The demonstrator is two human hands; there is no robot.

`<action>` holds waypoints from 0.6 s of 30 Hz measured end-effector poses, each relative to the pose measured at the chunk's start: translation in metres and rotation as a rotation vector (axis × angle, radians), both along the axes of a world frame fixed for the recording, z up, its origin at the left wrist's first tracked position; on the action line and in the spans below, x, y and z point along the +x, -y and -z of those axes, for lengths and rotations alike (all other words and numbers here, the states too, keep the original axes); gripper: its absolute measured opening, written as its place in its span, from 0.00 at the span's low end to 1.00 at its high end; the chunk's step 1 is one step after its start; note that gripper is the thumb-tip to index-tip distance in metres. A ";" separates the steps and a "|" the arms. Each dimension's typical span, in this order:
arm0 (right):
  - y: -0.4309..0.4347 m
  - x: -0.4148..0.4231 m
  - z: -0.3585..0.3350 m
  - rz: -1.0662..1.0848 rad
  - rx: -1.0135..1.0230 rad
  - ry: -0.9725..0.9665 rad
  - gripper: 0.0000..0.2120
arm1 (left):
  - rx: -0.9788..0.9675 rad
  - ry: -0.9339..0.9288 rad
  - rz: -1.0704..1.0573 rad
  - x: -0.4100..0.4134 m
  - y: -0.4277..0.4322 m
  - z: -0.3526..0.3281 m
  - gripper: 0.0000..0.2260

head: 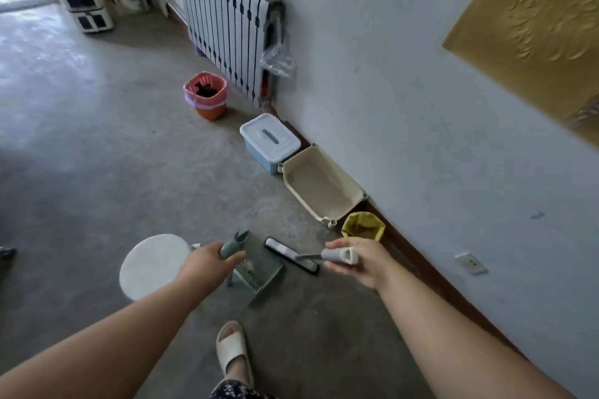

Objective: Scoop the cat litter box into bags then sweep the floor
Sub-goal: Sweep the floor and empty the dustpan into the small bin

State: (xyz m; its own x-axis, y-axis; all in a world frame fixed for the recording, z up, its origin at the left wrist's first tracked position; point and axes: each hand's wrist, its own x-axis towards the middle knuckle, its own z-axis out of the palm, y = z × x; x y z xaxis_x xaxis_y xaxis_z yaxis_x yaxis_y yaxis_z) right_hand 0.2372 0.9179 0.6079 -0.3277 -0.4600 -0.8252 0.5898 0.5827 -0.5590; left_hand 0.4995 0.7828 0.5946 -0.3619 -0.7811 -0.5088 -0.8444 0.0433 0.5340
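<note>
The cream litter box (319, 186) sits against the wall (421, 139), the yellow bag (363, 225) just beside it; swing wide and you could knock the bag over. Your left hand (207, 261) wraps the dustpan (259, 266) handle, your right hand (359, 261) curls round the brush (291, 254) handle; tilt the pan and any debris would spill. Bag contents are unclear.
</note>
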 end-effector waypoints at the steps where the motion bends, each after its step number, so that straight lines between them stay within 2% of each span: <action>1: 0.005 0.005 0.008 0.029 0.068 0.024 0.06 | 0.024 0.005 0.014 0.000 0.012 0.001 0.15; 3: 0.018 0.016 0.016 0.018 0.150 0.052 0.01 | 0.053 0.029 0.034 0.000 0.036 0.003 0.14; 4: 0.028 0.022 0.020 -0.020 0.168 0.062 0.04 | 0.059 0.040 0.041 0.000 0.048 0.003 0.14; 6: 0.045 0.035 0.026 -0.169 0.229 0.058 0.07 | 0.069 0.060 0.051 0.001 0.067 0.007 0.13; 8: 0.062 0.048 0.027 -0.371 0.364 0.038 0.04 | 0.074 0.076 0.076 0.003 0.082 0.011 0.13; 10: 0.085 0.052 0.027 -0.483 0.424 0.016 0.04 | 0.081 0.070 0.084 0.005 0.097 0.015 0.12; 14: 0.133 0.043 0.010 -0.424 0.415 0.023 0.04 | 0.080 0.074 0.087 0.009 0.117 0.018 0.13; 18: 0.173 0.036 -0.001 -0.524 0.378 -0.070 0.02 | 0.099 0.069 0.062 0.013 0.132 0.021 0.14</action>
State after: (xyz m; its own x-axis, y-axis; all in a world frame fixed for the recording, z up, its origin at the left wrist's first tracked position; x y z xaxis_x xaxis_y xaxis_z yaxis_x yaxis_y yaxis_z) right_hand 0.2733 0.7445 0.6085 -0.1975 -0.2559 -0.9463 0.1439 0.9473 -0.2862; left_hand 0.5122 0.6503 0.5741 -0.3694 -0.7031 -0.6076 -0.8765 0.0464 0.4792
